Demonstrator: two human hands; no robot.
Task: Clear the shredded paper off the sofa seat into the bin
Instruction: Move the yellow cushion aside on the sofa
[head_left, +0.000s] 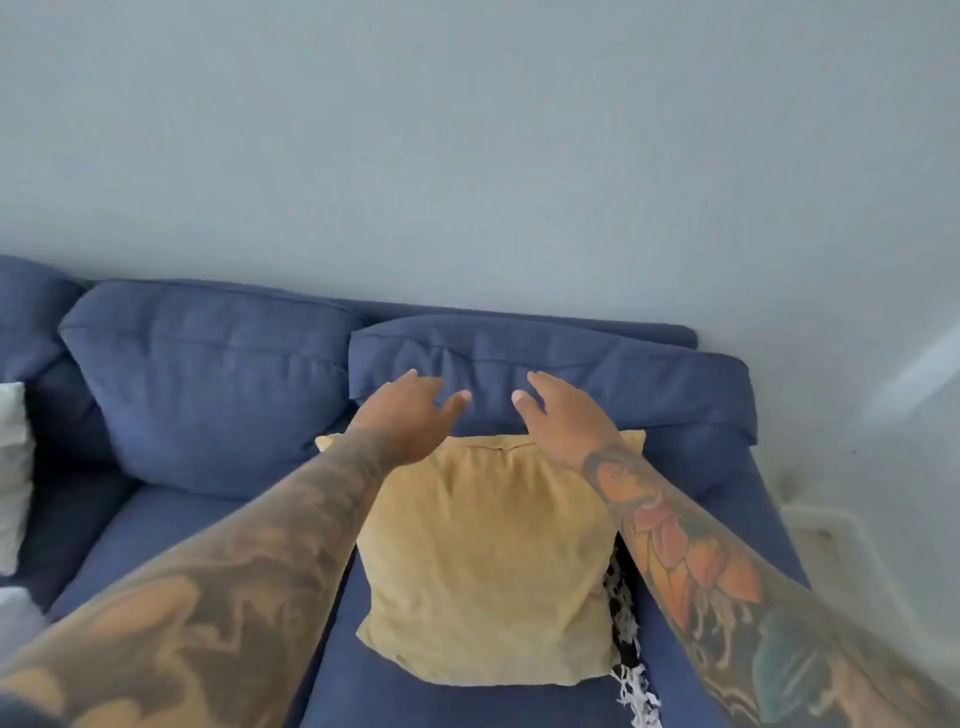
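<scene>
A blue sofa (208, 530) fills the lower half of the view. A yellow cushion (488, 561) leans on its right seat against the back cushion (571, 369). My left hand (405, 415) and my right hand (561, 415) reach out above the yellow cushion's top edge, fingers spread and holding nothing. White strips that look like shredded paper (636, 691) peek out at the yellow cushion's lower right corner, next to a black-and-white patterned thing (621, 597) mostly hidden behind it. No bin is in view.
A second blue back cushion (208, 384) leans at the left. A white cushion (13, 467) shows at the far left edge. A pale wall (467, 156) rises behind the sofa. The sofa's right arm (769, 530) borders a white skirting board.
</scene>
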